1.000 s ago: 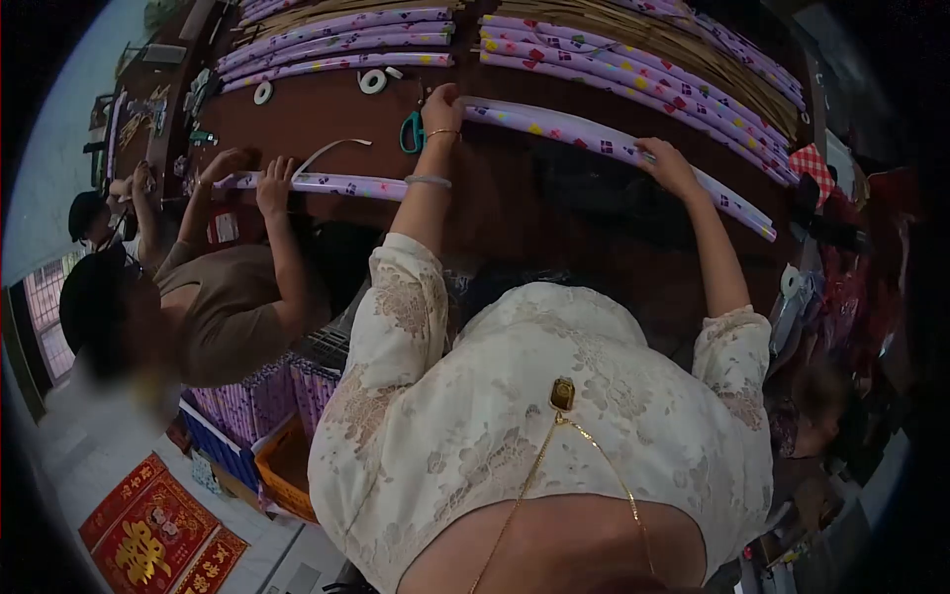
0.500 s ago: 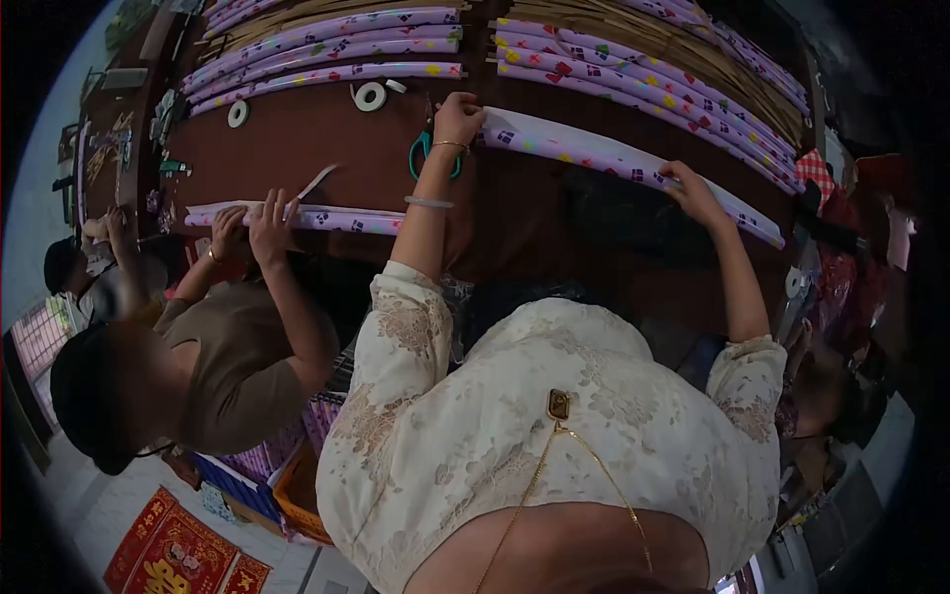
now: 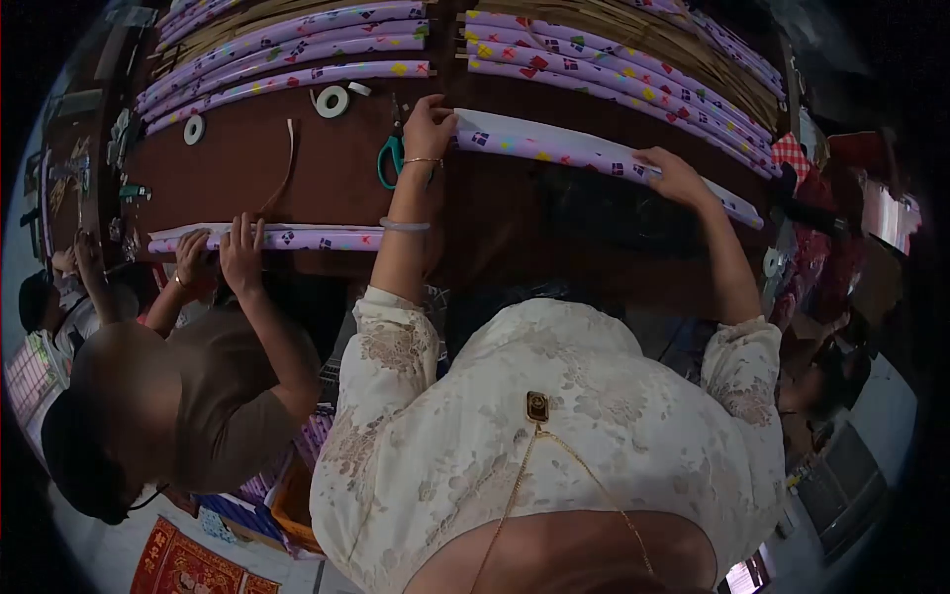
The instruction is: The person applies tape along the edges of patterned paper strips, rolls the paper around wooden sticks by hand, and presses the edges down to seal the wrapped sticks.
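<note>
A long sheet of lilac printed wrapping (image 3: 554,148), partly rolled with its white inner side showing along the far edge, lies across the table before me. My left hand (image 3: 429,129) is closed at its left end, fingers bent over the edge. Farther right, my right hand (image 3: 677,179) grips the sheet's near side, with thumb and fingers closed on it. Teal-handled scissors (image 3: 391,158) lie just left of my left wrist, partly behind it.
Printed rolls (image 3: 287,79) and more rolls (image 3: 614,84) lie with brown strips at the back. Two tape rolls (image 3: 332,101) (image 3: 194,130) sit on the brown table (image 3: 228,168). At left, a co-worker's hands (image 3: 240,255) press another printed roll (image 3: 327,239); a thin strip (image 3: 289,163) lies beyond.
The whole view has shifted, so things appear farther left. My hands keep their places on the sheet. The co-worker's thin strip now stretches away from their hand across the table.
</note>
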The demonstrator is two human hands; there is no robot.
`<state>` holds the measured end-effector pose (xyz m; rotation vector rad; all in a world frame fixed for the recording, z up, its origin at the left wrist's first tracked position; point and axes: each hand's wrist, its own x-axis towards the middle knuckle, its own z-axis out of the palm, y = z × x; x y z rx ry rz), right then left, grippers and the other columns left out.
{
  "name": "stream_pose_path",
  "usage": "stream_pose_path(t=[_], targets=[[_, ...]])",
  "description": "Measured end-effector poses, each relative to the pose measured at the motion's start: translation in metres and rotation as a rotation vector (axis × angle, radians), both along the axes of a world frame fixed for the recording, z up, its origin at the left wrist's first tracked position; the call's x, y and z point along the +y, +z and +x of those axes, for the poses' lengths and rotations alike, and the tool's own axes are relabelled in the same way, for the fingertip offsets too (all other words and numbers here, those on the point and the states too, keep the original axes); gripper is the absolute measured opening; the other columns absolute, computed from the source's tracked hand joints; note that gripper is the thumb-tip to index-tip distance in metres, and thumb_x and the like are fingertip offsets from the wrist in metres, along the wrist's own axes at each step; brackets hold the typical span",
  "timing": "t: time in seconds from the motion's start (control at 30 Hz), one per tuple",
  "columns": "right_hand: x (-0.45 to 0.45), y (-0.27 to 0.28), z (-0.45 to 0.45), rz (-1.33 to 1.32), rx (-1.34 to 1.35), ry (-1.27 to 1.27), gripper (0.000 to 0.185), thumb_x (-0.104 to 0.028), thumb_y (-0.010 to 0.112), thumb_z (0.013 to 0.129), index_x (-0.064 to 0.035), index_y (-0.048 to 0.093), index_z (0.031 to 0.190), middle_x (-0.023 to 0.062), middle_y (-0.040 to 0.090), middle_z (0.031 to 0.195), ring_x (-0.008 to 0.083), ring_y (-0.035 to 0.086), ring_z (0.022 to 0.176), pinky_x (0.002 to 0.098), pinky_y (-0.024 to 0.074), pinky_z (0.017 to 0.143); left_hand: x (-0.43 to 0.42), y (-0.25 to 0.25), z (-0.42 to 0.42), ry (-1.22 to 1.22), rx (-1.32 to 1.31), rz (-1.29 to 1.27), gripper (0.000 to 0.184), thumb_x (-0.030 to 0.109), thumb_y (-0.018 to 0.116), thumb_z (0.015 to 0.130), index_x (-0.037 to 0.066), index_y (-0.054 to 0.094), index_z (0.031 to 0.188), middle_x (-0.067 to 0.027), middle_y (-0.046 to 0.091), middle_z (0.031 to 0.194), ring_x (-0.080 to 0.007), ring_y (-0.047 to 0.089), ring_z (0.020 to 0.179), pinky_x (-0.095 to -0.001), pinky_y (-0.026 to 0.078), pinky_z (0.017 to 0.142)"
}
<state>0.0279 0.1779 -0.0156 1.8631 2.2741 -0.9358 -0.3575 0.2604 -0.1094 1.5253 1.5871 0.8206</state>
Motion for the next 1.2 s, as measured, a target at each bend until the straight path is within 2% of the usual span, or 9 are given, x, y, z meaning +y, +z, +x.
stream_pose_path(t=[0.1,0.17,0.23,0.47,0.57,0.6,0.73,0.93,1.2], targets=[[0.021,0.008,-0.044,0.002,0.042,-0.011,0.020,-0.013,0.056,0.079,-0.0032,0.057,0.097,0.0110,0.057,0.094,0.0230,0.057,0.085,0.0315,0.0450,0.075,0.001,-0.010,-0.001,0.000,-0.115,-0.018,0.041,0.012,0.063,0.069,-0.001,0.049,0.106,-0.0104,0.064,0.085,-0.0197,0.061,0.080,-0.0289,0.047,0.072],[0.032,-0.001,-0.084,0.012,0.327,0.035,0.018,-0.016,0.056,0.078,-0.0045,0.059,0.092,0.0099,0.058,0.089,0.0260,0.058,0.080,0.0331,0.0458,0.069,-0.001,-0.002,0.003,0.000,-0.120,-0.044,0.042,0.011,0.064,0.071,-0.001,0.048,0.108,-0.0109,0.063,0.087,-0.0180,0.060,0.080,-0.0277,0.047,0.072],[0.039,-0.019,-0.131,0.198,0.419,0.132,0.016,-0.014,0.058,0.079,-0.0022,0.059,0.089,0.0105,0.059,0.084,0.0238,0.059,0.072,0.0304,0.0470,0.063,-0.002,-0.004,0.005,-0.013,-0.167,-0.061,0.042,0.009,0.063,0.073,-0.003,0.047,0.110,-0.0114,0.062,0.089,-0.0168,0.059,0.081,-0.0268,0.047,0.071],[0.069,-0.053,-0.234,0.442,0.352,0.003,0.015,-0.018,0.056,0.078,-0.0054,0.058,0.085,0.0096,0.058,0.082,0.0285,0.058,0.074,0.0348,0.0471,0.063,-0.005,0.013,0.007,0.007,-0.152,-0.096,0.038,0.007,0.062,0.074,-0.002,0.048,0.108,-0.0107,0.062,0.088,-0.0174,0.059,0.081,-0.0273,0.047,0.071],[0.072,-0.064,-0.245,0.536,0.307,-0.070,0.014,-0.019,0.054,0.078,-0.0061,0.056,0.081,0.0098,0.057,0.079,0.0294,0.057,0.073,0.0366,0.0468,0.062,-0.004,0.006,0.007,0.004,-0.101,-0.057,0.035,0.006,0.061,0.075,-0.001,0.049,0.106,-0.0104,0.062,0.088,-0.0168,0.059,0.081,-0.0274,0.046,0.071],[0.072,-0.068,-0.246,0.581,0.307,-0.092,0.013,-0.019,0.054,0.078,-0.0062,0.054,0.079,0.0099,0.057,0.077,0.0297,0.057,0.072,0.0376,0.0465,0.061,-0.002,0.001,0.007,0.021,-0.199,-0.105,0.033,0.005,0.061,0.074,0.000,0.049,0.104,-0.0101,0.062,0.087,-0.0163,0.059,0.081,-0.0273,0.046,0.070],[0.069,-0.072,-0.250,0.552,0.302,-0.180,0.014,-0.019,0.053,0.078,-0.0057,0.053,0.078,0.0111,0.056,0.075,0.0307,0.056,0.071,0.0389,0.0462,0.061,-0.001,-0.002,0.007,0.021,-0.165,-0.073,0.035,0.004,0.062,0.071,0.000,0.051,0.104,-0.0108,0.064,0.085,-0.0186,0.061,0.078,-0.0278,0.047,0.068],[0.074,-0.080,-0.243,0.557,0.207,-0.170,0.015,-0.018,0.054,0.076,-0.0043,0.051,0.076,0.0128,0.056,0.074,0.0303,0.058,0.072,0.0392,0.0473,0.062,-0.001,0.003,0.016,-0.009,-0.169,-0.081,0.034,0.005,0.062,0.072,0.001,0.051,0.103,-0.0107,0.064,0.085,-0.0195,0.061,0.079,-0.0283,0.047,0.069],[0.066,-0.082,-0.220,0.554,0.253,-0.162,0.013,-0.017,0.054,0.075,-0.0049,0.051,0.076,0.0128,0.056,0.074,0.0306,0.058,0.072,0.0403,0.0474,0.060,-0.007,0.004,0.034,-0.040,-0.066,-0.042,0.034,0.007,0.063,0.072,-0.001,0.050,0.103,-0.0115,0.064,0.084,-0.0200,0.062,0.079,-0.0286,0.047,0.069]])
